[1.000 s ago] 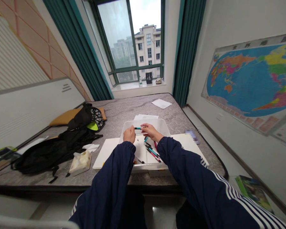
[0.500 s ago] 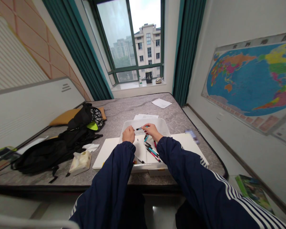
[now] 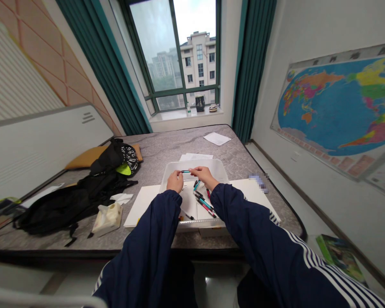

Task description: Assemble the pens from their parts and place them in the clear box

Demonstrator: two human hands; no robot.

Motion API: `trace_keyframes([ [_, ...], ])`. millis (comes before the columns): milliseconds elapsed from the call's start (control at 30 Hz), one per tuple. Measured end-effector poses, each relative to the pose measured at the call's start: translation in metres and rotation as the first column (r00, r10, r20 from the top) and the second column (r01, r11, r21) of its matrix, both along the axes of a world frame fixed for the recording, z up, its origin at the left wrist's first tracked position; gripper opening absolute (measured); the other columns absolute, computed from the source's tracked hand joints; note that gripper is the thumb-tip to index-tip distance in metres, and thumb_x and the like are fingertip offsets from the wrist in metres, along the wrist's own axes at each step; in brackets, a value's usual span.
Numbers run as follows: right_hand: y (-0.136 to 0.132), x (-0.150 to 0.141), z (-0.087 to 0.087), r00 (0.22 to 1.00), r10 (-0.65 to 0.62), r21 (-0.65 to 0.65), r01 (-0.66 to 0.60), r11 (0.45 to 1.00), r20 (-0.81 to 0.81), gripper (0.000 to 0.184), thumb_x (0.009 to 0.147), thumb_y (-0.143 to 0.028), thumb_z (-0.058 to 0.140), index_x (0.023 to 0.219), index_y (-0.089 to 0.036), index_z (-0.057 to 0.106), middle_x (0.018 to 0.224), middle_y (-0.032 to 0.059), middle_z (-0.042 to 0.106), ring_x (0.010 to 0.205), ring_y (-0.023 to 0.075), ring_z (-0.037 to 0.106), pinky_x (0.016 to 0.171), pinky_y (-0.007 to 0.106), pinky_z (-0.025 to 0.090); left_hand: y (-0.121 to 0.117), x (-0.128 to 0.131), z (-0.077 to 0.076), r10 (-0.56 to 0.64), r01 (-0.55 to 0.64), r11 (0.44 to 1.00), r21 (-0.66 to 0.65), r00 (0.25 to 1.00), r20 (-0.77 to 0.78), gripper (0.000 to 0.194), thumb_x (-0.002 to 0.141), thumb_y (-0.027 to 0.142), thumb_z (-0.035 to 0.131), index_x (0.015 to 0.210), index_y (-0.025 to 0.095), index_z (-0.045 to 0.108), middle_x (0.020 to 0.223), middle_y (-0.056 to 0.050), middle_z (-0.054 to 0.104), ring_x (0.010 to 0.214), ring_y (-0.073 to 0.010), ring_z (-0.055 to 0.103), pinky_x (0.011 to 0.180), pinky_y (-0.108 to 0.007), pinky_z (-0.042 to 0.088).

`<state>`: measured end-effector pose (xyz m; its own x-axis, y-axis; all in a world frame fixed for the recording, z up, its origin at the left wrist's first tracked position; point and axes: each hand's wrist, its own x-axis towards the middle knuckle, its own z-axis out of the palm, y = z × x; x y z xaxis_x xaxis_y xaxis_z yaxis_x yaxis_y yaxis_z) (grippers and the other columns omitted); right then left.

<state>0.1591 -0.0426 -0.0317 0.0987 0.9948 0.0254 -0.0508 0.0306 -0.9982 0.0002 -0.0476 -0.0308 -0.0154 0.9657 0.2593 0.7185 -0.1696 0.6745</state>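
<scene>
A dark pen with a teal part [image 3: 185,171] lies level between my hands, above the clear plastic bin [image 3: 220,167]. My right hand [image 3: 204,176] pinches its right end. The fingers of my left hand [image 3: 175,181] are closed at its left end; whether a small piece is also in them is too small to tell. Below, inside the bin, several loose pens [image 3: 205,206] with teal, red and black parts lie in a heap. A single clear-barrelled pen [image 3: 188,215] rests near the bin's front left.
White boards or boxes [image 3: 139,203] extend from both sides of the bin on the grey mattress [image 3: 167,143]. A tissue pack [image 3: 108,218] and a black backpack [image 3: 67,205] lie to the left. Paper sheets [image 3: 217,138] are farther back.
My left hand has moved slightly right and met the pen's left end. The pen has turned from slightly tilted to about level, and the gap between it and the left fingers has closed.
</scene>
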Motion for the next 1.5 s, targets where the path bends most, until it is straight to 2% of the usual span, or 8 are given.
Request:
trace_keyframes([
  [167,-0.003,0.0,0.001,0.998,0.006,-0.072,-0.002,0.997,0.059,0.041,0.073,-0.053,0.069,0.071,-0.012,0.066,0.071,0.0063,0.067,0.066,0.0123,0.057,0.062,0.023,0.041,-0.008,0.007,0.006,-0.108,0.13,0.987,-0.096,0.972,0.211,0.029,0.094,0.039,0.043,0.108,0.018,0.057,0.088,-0.006,0.072,0.055,-0.0128,0.062,0.063,-0.026,0.049],
  [333,-0.003,-0.001,-0.002,0.946,0.099,-0.071,-0.081,0.994,0.31,0.038,0.07,-0.049,0.074,0.082,-0.013,0.072,0.08,0.0049,0.07,0.075,0.0152,0.061,0.069,0.024,0.044,-0.01,0.007,0.01,-0.106,0.123,0.99,-0.071,0.972,0.209,0.033,0.094,0.039,0.044,0.116,0.017,0.054,0.092,-0.007,0.071,0.054,-0.0121,0.062,0.064,-0.027,0.049],
  [500,-0.005,-0.001,-0.002,0.701,0.179,-0.109,-0.144,0.984,0.691,0.037,0.062,-0.031,0.084,0.095,-0.016,0.074,0.094,0.0065,0.072,0.085,0.0176,0.065,0.074,0.023,0.046,-0.007,0.003,0.004,0.006,-0.006,1.0,0.006,1.0,0.02,0.043,0.088,0.03,0.053,0.128,0.016,0.048,0.101,-0.01,0.07,0.077,-0.0179,0.065,0.083,-0.033,0.047],
  [600,-0.01,-0.001,-0.004,0.578,0.355,-0.259,-0.244,0.935,0.735,0.016,0.069,-0.027,0.079,0.077,-0.014,0.074,0.076,0.0068,0.073,0.072,0.0165,0.066,0.066,0.022,0.046,-0.006,0.002,0.002,0.0,0.0,1.0,-0.007,0.999,-0.039,0.035,0.087,0.028,0.052,0.12,0.017,0.054,0.1,-0.008,0.071,0.078,-0.0177,0.063,0.083,-0.032,0.047],
  [767,-0.021,0.0,-0.014,0.36,0.595,-0.511,-0.307,0.803,0.718,0.011,0.065,-0.019,0.081,0.067,-0.012,0.072,0.069,0.0099,0.072,0.063,0.0187,0.068,0.062,0.025,0.05,-0.007,0.004,0.001,-0.095,0.089,0.987,-0.13,0.995,-0.04,0.017,0.088,0.026,0.049,0.095,0.02,0.064,0.083,-0.002,0.073,0.062,-0.0121,0.062,0.069,-0.025,0.048],
  [967,-0.025,-0.001,-0.022,0.132,0.398,-0.378,-0.152,0.913,0.908,0.054,0.058,-0.029,0.086,0.107,-0.012,0.072,0.1,0.0196,0.072,0.095,0.0299,0.07,0.077,0.032,0.054,-0.008,0.003,-0.002,-0.118,0.102,0.973,-0.209,0.991,-0.065,0.018,0.089,0.029,0.049,0.089,0.02,0.064,0.075,-0.001,0.073,0.059,-0.0118,0.063,0.064,-0.023,0.046],
  [1300,-0.027,0.001,-0.026,0.16,0.319,-0.299,-0.136,0.945,0.934,0.057,0.058,-0.024,0.084,0.113,-0.015,0.07,0.113,0.0222,0.068,0.102,0.0335,0.067,0.078,0.034,0.053,-0.02,0.007,0.009,-0.109,0.067,0.972,-0.225,0.978,-0.178,0.018,0.088,0.03,0.049,0.087,0.023,0.065,0.071,-0.003,0.072,0.076,-0.0174,0.066,0.071,-0.026,0.045],
  [1500,-0.016,0.004,-0.029,0.326,0.295,-0.263,-0.14,0.955,0.898,0.034,0.064,-0.026,0.075,0.096,-0.014,0.073,0.1,0.0191,0.072,0.095,0.0309,0.069,0.072,0.03,0.049,-0.021,0.011,0.011,-0.066,0.043,0.992,-0.12,0.978,-0.196,0.014,0.086,0.029,0.053,0.085,0.024,0.066,0.069,-0.004,0.07,0.078,-0.0198,0.066,0.072,-0.028,0.047],
])
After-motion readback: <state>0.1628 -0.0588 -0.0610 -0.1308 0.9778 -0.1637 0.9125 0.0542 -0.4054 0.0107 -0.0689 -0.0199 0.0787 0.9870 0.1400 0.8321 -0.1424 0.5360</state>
